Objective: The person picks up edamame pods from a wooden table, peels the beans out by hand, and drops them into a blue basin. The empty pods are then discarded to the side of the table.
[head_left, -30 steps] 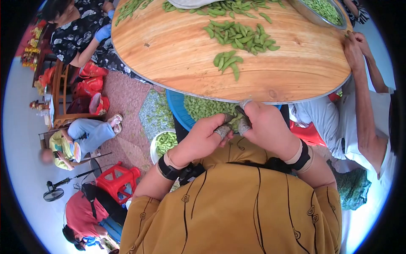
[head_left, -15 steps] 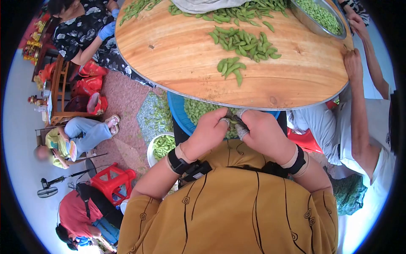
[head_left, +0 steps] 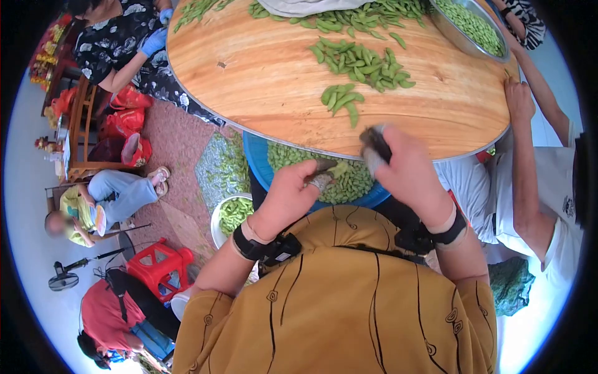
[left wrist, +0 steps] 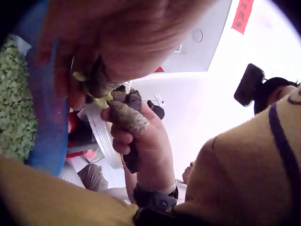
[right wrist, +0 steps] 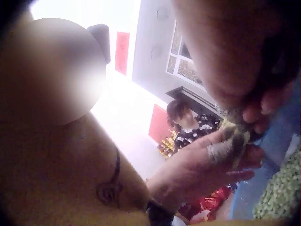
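My left hand [head_left: 289, 193] pinches a pale green pod [head_left: 339, 168] over the shelled beans [head_left: 355, 184] in a blue basin [head_left: 255, 153]. Grey and dark wraps cover fingertips on both hands. My right hand [head_left: 408, 171], blurred, is apart from the left in the head view, its bent fingers over the table's near edge; whether they hold anything cannot be told. Both wrist views show the two hands close together at the pod [left wrist: 101, 100] [right wrist: 229, 131], with the left hand [left wrist: 127, 42] [right wrist: 195, 162] and right hand [left wrist: 153, 150] [right wrist: 221, 52] partly hiding it.
Unshelled pods [head_left: 364, 62] lie on the wooden table [head_left: 249, 81], near a metal bowl of beans [head_left: 467, 25]. A white bowl [head_left: 218, 227] of pods stands left of the basin, near a red stool [head_left: 159, 268]. People sit on both sides.
My right hand has moved up and right, away from the left hand, which stays over the basin with the pod. More of the basin's beans show between them.
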The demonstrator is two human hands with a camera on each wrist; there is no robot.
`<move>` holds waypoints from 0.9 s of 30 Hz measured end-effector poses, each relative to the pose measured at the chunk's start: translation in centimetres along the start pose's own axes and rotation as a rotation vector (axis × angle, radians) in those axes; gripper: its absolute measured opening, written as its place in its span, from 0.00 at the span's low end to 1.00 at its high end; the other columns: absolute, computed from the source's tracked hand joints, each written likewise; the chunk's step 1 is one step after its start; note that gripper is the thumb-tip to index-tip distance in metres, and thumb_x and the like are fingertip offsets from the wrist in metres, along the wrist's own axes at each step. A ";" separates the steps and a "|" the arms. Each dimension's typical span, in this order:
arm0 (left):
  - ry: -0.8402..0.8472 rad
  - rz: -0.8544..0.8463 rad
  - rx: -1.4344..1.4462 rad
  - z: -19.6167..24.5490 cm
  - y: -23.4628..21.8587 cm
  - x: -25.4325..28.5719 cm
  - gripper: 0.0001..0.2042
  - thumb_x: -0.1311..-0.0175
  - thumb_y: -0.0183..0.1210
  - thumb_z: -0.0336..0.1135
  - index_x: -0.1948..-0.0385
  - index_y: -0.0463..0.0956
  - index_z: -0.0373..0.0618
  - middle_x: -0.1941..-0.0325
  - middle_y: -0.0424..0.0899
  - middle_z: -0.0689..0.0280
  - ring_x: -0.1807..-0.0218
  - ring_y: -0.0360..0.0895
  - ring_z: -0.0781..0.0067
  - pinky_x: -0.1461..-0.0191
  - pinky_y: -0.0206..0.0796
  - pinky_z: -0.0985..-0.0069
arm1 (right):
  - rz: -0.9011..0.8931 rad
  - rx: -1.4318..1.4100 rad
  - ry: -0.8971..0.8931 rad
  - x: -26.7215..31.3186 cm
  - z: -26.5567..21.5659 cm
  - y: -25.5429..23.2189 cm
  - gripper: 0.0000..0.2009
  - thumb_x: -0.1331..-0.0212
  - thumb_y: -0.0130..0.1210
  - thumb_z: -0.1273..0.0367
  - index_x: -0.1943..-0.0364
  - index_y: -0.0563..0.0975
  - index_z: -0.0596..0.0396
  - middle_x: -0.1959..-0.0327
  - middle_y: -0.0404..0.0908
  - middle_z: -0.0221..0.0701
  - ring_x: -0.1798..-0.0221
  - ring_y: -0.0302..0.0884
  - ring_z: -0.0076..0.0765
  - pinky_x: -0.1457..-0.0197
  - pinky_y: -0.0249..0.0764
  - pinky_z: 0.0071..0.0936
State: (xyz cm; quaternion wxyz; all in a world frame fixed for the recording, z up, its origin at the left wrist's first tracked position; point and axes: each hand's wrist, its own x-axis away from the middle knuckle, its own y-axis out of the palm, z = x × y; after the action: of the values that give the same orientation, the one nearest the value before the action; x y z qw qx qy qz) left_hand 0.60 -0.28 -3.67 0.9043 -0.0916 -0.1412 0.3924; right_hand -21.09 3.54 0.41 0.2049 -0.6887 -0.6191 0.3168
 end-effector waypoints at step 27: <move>-0.363 0.054 -1.380 -2.3 -4.1 4.6 0.09 0.43 0.54 0.25 0.62 0.80 0.40 0.64 0.82 0.59 0.60 0.80 0.59 0.56 0.72 0.67 | -0.049 -0.214 0.178 0.2 0.1 -0.3 0.11 0.52 0.60 0.71 0.65 0.75 0.59 0.74 0.79 0.38 0.72 0.78 0.42 0.66 0.73 0.32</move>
State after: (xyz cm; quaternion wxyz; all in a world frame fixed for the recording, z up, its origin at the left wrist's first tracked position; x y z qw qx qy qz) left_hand 7.14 0.25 -3.89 0.5921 -0.5797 -0.5035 0.2448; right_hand -21.36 3.82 0.54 0.1921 -0.7166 -0.6455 0.1816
